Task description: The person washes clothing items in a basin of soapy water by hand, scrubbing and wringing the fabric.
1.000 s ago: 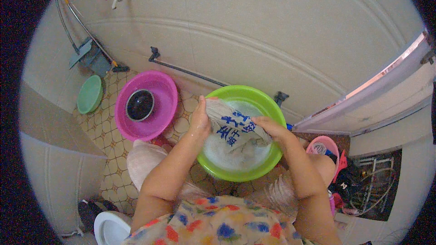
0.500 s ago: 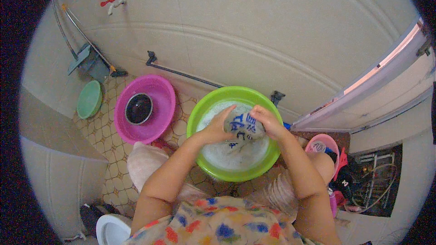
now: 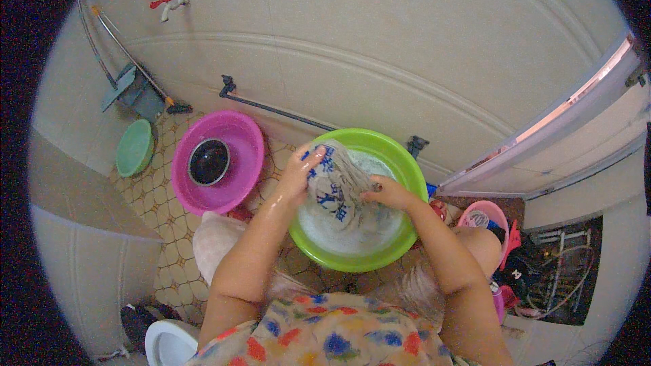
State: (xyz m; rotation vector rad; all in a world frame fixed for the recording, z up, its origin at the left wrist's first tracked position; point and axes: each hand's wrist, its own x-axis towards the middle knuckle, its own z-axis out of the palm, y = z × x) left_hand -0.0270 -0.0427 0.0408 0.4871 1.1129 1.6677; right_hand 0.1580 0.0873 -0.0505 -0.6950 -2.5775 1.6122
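Note:
A wet grey cloth [image 3: 341, 196] with blue printing hangs bunched over a lime-green basin [image 3: 411, 166] of whitish, sudsy water [image 3: 352, 238]. At the basin's left rim, my left hand [image 3: 299, 175] has its fingers wrapped round the upper left part of the cloth. My right hand [image 3: 391, 194] pinches the cloth's right side above the water. The lower folds droop toward the suds, and I cannot tell whether they touch the water.
To the left stands a magenta basin [image 3: 249, 142] holding a dark round bowl [image 3: 209, 161]. A small green basin [image 3: 135, 149] is farther left. A wall pipe [image 3: 278, 112] runs behind; a pink bucket [image 3: 494, 211] stands at right by my knee.
The cloth has come up out of the suds and shifted left. My left hand has moved left and closed round it; my right hand has moved slightly down and keeps hold.

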